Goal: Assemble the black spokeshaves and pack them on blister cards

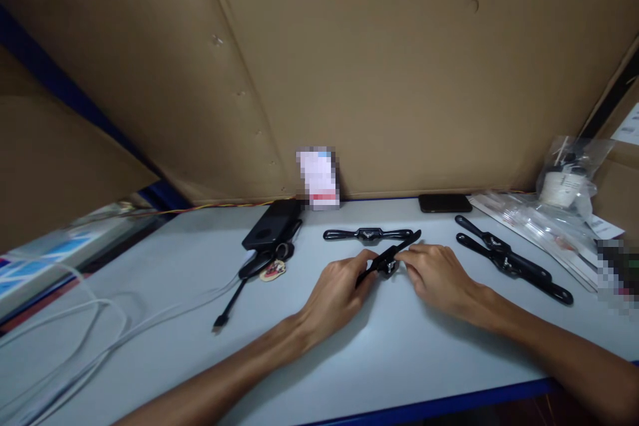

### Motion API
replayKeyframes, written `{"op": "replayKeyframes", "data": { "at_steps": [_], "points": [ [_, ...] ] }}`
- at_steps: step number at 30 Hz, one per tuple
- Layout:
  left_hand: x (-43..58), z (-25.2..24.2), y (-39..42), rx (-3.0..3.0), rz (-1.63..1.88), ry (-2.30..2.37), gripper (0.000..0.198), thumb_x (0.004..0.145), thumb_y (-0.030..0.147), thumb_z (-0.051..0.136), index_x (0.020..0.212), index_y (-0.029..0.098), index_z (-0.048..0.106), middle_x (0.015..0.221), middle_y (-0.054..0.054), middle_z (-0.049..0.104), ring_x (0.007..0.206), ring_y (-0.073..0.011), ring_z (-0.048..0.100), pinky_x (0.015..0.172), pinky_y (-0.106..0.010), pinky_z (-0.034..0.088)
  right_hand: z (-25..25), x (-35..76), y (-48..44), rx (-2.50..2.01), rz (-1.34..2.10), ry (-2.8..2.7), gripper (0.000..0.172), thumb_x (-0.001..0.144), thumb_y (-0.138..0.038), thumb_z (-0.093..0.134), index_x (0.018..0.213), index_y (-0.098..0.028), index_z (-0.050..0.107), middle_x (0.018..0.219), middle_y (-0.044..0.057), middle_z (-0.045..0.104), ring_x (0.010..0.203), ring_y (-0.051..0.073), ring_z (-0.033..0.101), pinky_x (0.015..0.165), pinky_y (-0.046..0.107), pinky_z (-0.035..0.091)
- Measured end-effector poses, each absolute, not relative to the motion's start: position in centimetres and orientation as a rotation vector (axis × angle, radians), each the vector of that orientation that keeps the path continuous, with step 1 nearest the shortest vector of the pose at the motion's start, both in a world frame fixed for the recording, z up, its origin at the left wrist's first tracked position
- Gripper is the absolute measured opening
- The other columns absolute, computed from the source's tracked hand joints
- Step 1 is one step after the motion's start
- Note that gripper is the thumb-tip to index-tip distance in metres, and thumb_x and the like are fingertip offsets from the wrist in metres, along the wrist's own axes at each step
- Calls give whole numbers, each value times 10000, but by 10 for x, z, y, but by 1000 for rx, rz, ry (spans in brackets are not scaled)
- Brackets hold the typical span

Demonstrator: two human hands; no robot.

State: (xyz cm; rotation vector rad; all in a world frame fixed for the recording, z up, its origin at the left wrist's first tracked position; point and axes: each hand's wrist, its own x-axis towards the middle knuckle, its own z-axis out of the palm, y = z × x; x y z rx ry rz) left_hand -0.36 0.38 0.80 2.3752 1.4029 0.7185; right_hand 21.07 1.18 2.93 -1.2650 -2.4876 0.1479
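My left hand (335, 291) and right hand (435, 274) both pinch one black tool (389, 256) just above the desk (349, 359), mid-desk, fingers closed on its middle and lower handle. Grip looks light; it could slip or twist out and knock the second tool (368, 234) just behind, toward the back edge.

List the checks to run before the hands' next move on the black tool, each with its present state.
1. Both hands on the black tool: left hand and right hand hold it. Ok.
2. Tool above the table, not past its edge: ok.
3. Second tool behind lies apart: ok.
4. Pair of tools to the right lies clear of the right hand: ok.
5. Cables at left away from hands: ok.
6. Small centre part seated: cannot tell, fingers cover it.
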Motion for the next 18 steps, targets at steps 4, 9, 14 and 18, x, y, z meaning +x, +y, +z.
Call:
{"op": "replayKeyframes", "data": {
  "at_steps": [4,9,14,18],
  "points": [
    [-3,8,3,2360,727,1414,221,934,240,442,1102,205,582,589,58,549,516,-144,496,557,-266,357,30,208,6,-1092,227,-2578,356,826,-47,517,1026,-234,745,916,24,708,783,155,611,666,273,382],
    [-3,9,4,2337,739,1440,222,929,252,454,1092,205,597,592,54,560,523,-145,508,562,-265,361,29,205,6,-1282,217,-2437,262,866,-67,504,931,-192,725,869,19,715,734,147,613,681,278,389],
    [-2,8,3,2305,750,1428,248,927,269,447,1115,202,593,588,59,544,514,-143,481,556,-263,340,26,204,7,-1297,182,-2392,263,888,-115,516,1043,-195,713,909,35,717,765,171,625,687,289,397],
    [-2,8,3,2289,741,1420,257,922,263,443,1123,200,590,582,63,515,508,-142,449,553,-264,314,24,205,5,-1159,252,-2480,357,848,-71,528,1091,-240,727,894,16,696,769,156,614,675,272,389]
  ]
}}
